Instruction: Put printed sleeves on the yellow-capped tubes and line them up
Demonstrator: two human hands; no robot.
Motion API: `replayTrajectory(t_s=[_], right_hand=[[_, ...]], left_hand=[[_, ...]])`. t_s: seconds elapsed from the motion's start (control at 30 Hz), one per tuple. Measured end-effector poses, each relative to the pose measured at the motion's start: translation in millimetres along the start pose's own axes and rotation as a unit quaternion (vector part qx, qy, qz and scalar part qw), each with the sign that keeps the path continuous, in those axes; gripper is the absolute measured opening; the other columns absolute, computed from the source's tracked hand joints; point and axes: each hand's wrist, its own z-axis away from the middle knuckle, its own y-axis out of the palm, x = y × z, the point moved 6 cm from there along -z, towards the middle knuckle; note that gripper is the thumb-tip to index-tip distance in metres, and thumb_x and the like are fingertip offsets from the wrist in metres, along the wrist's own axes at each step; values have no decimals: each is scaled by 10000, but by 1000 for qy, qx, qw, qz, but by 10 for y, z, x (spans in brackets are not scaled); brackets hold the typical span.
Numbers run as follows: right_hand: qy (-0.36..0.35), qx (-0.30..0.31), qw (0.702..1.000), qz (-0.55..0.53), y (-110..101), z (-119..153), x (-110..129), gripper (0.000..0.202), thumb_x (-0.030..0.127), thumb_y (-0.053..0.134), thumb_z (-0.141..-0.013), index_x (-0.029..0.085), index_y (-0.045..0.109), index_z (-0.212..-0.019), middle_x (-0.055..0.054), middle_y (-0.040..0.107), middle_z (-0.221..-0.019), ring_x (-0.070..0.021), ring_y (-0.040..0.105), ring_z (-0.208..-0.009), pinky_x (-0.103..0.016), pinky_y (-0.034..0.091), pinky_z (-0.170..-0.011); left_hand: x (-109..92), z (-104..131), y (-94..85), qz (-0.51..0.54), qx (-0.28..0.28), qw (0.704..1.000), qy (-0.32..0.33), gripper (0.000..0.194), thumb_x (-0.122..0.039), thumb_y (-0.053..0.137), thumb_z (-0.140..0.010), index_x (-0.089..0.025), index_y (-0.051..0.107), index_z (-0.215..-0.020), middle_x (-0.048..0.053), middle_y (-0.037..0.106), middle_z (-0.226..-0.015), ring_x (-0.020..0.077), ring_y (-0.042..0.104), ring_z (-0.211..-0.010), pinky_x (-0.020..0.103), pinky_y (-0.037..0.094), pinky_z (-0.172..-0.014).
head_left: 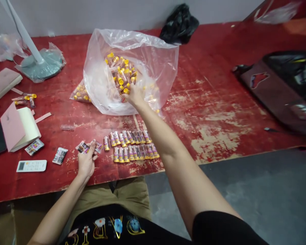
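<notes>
My right hand (134, 96) reaches into the mouth of a large clear plastic bag (153, 58) full of small yellow-capped tubes (121, 73); its fingers are among the tubes, and I cannot tell what they grip. My left hand (87, 159) rests near the table's front edge, holding a small printed packet (83, 147). Two neat rows of labelled tubes (132, 144) lie on the red table (214, 112) between my arms.
A lamp base wrapped in plastic (40, 64) stands at the back left. Notebooks (19, 127), a white remote (32, 165), loose packets (60, 155) and a few tubes (25, 99) lie left. A black bag (180, 23) sits at the back, a dark case (283, 88) right.
</notes>
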Motion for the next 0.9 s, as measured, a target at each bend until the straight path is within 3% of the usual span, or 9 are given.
replayTrajectory(t_s=[0.1,0.27,0.33,0.43,0.57,0.63,0.73,0.83,0.9], right_hand=[[-1,6,1000,-3,127,-37,-15,245,205,616,-811,154,690,-1039,-167,713,-1097,-342,656,-1055,-486,517,-934],[-63,-36,992,-104,114,47,-149,116,196,645,-783,176,645,-897,-119,699,-1010,-287,661,-998,-467,540,-944],[-48,-53,970,-231,68,68,-285,141,289,633,-843,189,624,-942,-77,699,-914,-232,680,-880,-416,581,-865],[-24,-95,909,-405,-28,148,-491,363,499,677,-829,209,619,-1039,-40,697,-869,-180,680,-756,-353,607,-744],[-4,-134,877,-461,-132,322,-627,470,590,734,-747,192,658,-986,-36,697,-809,-154,666,-667,-320,604,-669],[8,-109,886,-450,-124,349,-593,464,583,732,-749,178,673,-967,-36,700,-774,-155,656,-650,-322,603,-656],[8,-45,933,-357,-73,204,-414,364,503,668,-835,151,702,-918,-78,729,-814,-193,674,-727,-363,598,-722],[33,-82,976,-197,-115,-161,-263,302,388,550,-932,139,711,-992,-145,735,-999,-274,687,-979,-443,554,-893],[64,-84,988,-110,-128,-447,-224,301,333,637,-883,130,684,-1100,-172,709,-1108,-323,654,-1105,-480,518,-956]], left_hand=[[20,-68,26,14,-4,1000,-11,577,-405,973,-412,-114,604,-748,-34,582,-614,41,494,-505,130,299,-390],[21,-168,72,26,-26,999,-18,569,-371,978,-401,-121,605,-751,-40,599,-668,40,516,-532,138,319,-400],[-1,-196,118,19,-25,999,-12,563,-382,973,-415,-125,624,-774,-41,606,-688,45,528,-544,148,344,-409],[-37,-223,213,9,-16,1000,-6,592,-412,970,-400,-129,653,-812,-15,650,-752,74,591,-606,158,364,-415],[-99,-223,322,5,-11,1000,25,587,-439,967,-395,-119,641,-765,-25,621,-689,46,529,-540,148,293,-382],[-111,-205,355,6,-13,999,35,574,-449,964,-411,-116,614,-722,-37,588,-651,32,488,-515,146,276,-376],[-84,-154,385,-1,-10,1000,28,583,-461,962,-406,-118,611,-721,-34,586,-659,39,504,-535,146,306,-388],[-32,-96,391,-17,-6,1000,8,605,-471,964,-381,-116,632,-743,-22,608,-687,55,529,-557,153,346,-395],[-11,-74,381,-27,-3,1000,-4,617,-479,965,-358,-113,628,-724,-22,602,-668,62,523,-540,166,363,-385]])
